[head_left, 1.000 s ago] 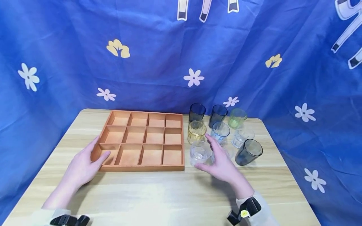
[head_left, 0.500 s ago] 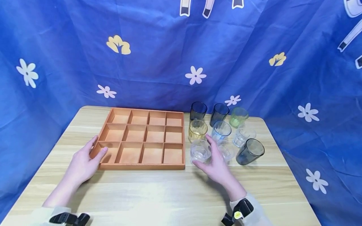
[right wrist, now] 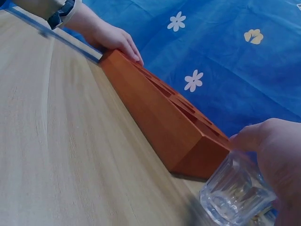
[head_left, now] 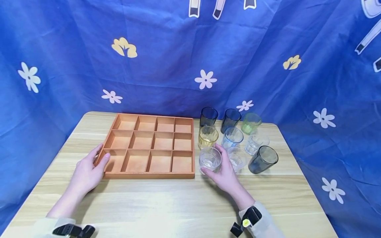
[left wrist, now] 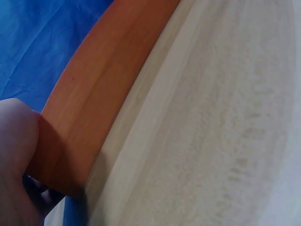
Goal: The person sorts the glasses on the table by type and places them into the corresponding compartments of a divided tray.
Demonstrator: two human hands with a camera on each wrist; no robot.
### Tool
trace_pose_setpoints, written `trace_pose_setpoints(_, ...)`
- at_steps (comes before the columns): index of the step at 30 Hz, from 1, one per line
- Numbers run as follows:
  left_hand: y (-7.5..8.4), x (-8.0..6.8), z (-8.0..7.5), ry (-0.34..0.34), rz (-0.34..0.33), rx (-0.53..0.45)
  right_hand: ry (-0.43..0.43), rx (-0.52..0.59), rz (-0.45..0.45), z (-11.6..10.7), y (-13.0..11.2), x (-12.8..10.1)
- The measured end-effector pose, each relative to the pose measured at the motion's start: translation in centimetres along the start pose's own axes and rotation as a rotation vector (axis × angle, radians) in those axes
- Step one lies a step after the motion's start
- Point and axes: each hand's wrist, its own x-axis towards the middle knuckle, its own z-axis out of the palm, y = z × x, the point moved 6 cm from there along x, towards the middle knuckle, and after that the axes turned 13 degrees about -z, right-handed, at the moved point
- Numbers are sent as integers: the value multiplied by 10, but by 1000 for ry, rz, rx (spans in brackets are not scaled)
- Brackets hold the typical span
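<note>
A wooden tray (head_left: 148, 176) with a grid of compartments lies on the left half of the table. At its front left corner, my left hand (head_left: 87, 173) holds the edge, thumb over the near compartment and fingers on the outer side. To the right of the tray stands a clear glass (head_left: 208, 160), front left in a group of glasses. My right hand (head_left: 227, 175) grips it, the thumb at the near side and the fingers round the far right. In the right wrist view, the clear glass (right wrist: 233, 193) shows close to the tray's end, thumb at its rim.
Behind the held glass are a yellow glass (head_left: 207, 138) and a blue-tinted glass (head_left: 232, 138). Another clear glass (head_left: 237, 160) stands right beside my right hand. A dark grey glass (head_left: 263, 159) is farther right. Dark tumblers (head_left: 230, 120) and a green glass (head_left: 251, 123) line the back.
My right hand has moved left and closed its thumb and fingers round the clear glass, which has shifted slightly left. My left thumb has come down a little at the tray's corner.
</note>
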Motion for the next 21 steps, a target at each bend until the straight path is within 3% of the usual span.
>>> trace_pose_setpoints(13,-6,0,-6,100,-65,-87,8,110,95,8,11,-1)
trace_pose_setpoints(21,-6,0,-2,124,-105,-144,49,282,118,12,17,-2)
